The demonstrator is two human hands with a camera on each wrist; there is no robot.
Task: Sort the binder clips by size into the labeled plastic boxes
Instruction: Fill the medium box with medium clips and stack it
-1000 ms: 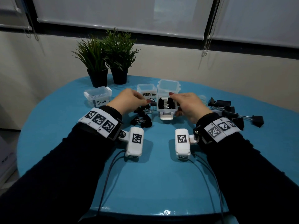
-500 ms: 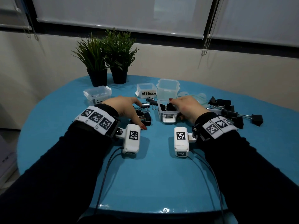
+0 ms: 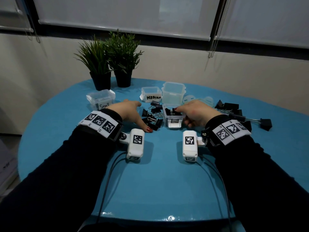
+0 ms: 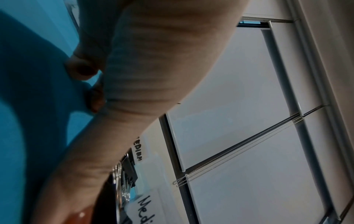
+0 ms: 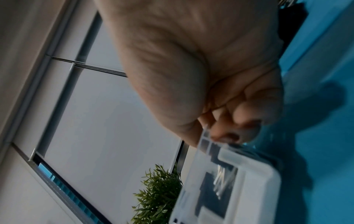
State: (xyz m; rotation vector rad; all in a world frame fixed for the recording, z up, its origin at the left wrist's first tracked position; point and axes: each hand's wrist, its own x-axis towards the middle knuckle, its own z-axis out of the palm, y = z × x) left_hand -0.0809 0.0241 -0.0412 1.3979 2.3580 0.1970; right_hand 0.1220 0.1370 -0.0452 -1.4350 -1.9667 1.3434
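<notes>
A small clear box [image 3: 173,121] with black binder clips inside stands at the table's middle. My right hand [image 3: 192,113] grips its right side, fingers curled at the rim [image 5: 226,136]. The left wrist view shows a handwritten "Medi" label [image 4: 145,212] on it. My left hand [image 3: 133,113] rests on the table with its thumb stretched out, holding nothing, just left of a loose pile of medium clips [image 3: 152,118]. Behind stand the "Small" box [image 3: 100,101], the "MEDIUM" box [image 3: 151,95] and a taller clear box [image 3: 173,93]. Large clips [image 3: 234,111] lie at the right.
Two potted plants [image 3: 113,64] stand at the back left of the round blue table [image 3: 158,181]. Clear lids [image 3: 197,99] lie behind my right hand. Wrist camera cables trail over the table's near part.
My left hand left the box and came down onto the table beside the clip pile. My right hand brought the box of clips slightly nearer and set it lower.
</notes>
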